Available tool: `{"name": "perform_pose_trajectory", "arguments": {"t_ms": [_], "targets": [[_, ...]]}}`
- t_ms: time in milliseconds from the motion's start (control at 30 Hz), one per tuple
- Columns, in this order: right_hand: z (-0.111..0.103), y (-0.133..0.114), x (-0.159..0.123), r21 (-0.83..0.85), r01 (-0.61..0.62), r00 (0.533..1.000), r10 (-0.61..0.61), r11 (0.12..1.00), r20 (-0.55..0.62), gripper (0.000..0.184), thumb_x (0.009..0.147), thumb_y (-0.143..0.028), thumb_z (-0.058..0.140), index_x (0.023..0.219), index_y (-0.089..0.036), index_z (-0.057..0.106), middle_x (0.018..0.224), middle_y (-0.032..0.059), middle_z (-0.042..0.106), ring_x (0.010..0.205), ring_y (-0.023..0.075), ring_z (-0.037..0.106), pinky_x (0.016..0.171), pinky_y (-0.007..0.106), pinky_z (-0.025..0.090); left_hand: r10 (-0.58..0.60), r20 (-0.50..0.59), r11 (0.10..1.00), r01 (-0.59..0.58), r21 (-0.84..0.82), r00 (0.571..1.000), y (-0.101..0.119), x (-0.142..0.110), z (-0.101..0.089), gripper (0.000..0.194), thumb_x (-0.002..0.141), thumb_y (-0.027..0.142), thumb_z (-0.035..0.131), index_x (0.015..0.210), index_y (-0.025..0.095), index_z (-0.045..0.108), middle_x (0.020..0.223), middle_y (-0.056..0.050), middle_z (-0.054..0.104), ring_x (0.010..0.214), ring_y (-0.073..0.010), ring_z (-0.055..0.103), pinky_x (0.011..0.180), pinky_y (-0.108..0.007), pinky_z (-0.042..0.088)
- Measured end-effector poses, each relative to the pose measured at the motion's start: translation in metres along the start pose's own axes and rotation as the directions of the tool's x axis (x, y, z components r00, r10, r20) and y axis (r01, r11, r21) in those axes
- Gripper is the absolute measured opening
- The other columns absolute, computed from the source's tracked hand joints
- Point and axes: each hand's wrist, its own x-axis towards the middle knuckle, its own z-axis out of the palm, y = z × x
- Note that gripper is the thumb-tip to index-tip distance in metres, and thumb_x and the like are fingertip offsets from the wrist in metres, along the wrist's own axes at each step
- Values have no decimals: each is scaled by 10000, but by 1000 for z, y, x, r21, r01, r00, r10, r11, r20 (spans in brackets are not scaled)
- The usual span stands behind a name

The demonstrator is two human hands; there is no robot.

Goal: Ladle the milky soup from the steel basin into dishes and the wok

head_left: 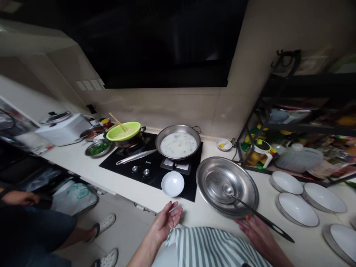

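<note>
My left hand is open with the palm turned up and nothing in it, just short of the counter edge. A white bowl sits beyond it on the front of the hob. My right hand lies beside the near rim of a wide steel basin, fingers stretched out; whether it touches the rim I cannot tell. Above that hand runs the dark handle of a ladle, whose bowl rests inside the basin. On the hob, a steel frying pan holds milky white soup with green bits.
A lime-green colander with chopsticks tops a pot. Leafy greens fill a steel bowl nearby. Several white bowls stand at right beneath a dark rack. Another person's hand shows at left. A range hood hangs above.
</note>
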Motion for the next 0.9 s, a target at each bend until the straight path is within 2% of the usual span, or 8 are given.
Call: {"name": "perform_pose_trajectory", "arguments": {"t_ms": [233,367,500,567,600,700,833,900], "targets": [[8,-16,22,1,-89,996,89,996,-29,394,511,-434,788,822,-241,642,847,87,709,854,312,694,762,376,565,155,22,984,-157,89,988,41,-22,-11,268,834,231,624,1061,103,558,815,-122,711,683,-157,690,637,-233,548],[-1,-25,26,3,58,968,-56,998,-243,570,442,-372,796,964,-317,572,736,11,673,599,252,659,547,363,574,443,90,828,-446,340,892,88,-39,-7,321,817,283,633,1084,114,573,895,-135,693,736,-169,663,634,-248,529],[-4,-44,20,42,141,933,-118,989,-340,529,467,-385,792,961,-314,617,559,-32,523,413,154,490,338,261,435,795,248,258,-679,688,553,157,-48,0,331,784,347,635,1058,169,583,966,-104,646,850,-215,625,723,-312,521],[1,-53,13,-17,129,913,-125,992,-388,455,473,-412,778,888,-265,662,527,-30,487,403,127,451,324,233,395,820,452,-168,-606,778,352,196,-46,7,353,804,349,600,1123,201,562,1108,-104,598,1011,-246,577,872,-355,477],[5,-57,10,-58,125,899,-138,990,-416,428,466,-415,770,846,-243,675,525,-25,493,407,120,449,332,227,393,777,545,-349,-505,789,315,214,-43,12,379,820,356,576,1166,206,541,1156,-109,571,1066,-261,548,920,-376,449],[21,-66,4,-191,125,872,-199,974,-446,389,454,-425,737,772,-205,694,519,-8,530,414,120,455,355,235,396,631,675,-665,-182,725,384,257,-25,26,460,844,367,546,1252,163,488,1232,-161,512,1122,-302,502,975,-424,392],[42,-70,2,-358,97,884,-246,929,-398,400,481,-472,677,769,-197,713,515,32,597,405,161,480,346,272,373,523,541,-773,99,627,659,286,1,40,453,841,379,554,1233,161,488,1121,-175,584,1006,-313,579,837,-401,442],[51,-71,-1,-462,125,884,-311,878,-351,362,494,-472,649,738,-213,715,534,45,629,439,193,535,385,295,421,478,491,-792,116,600,728,292,6,43,371,854,365,535,1183,197,510,1005,-138,632,950,-298,610,770,-366,449]]}}
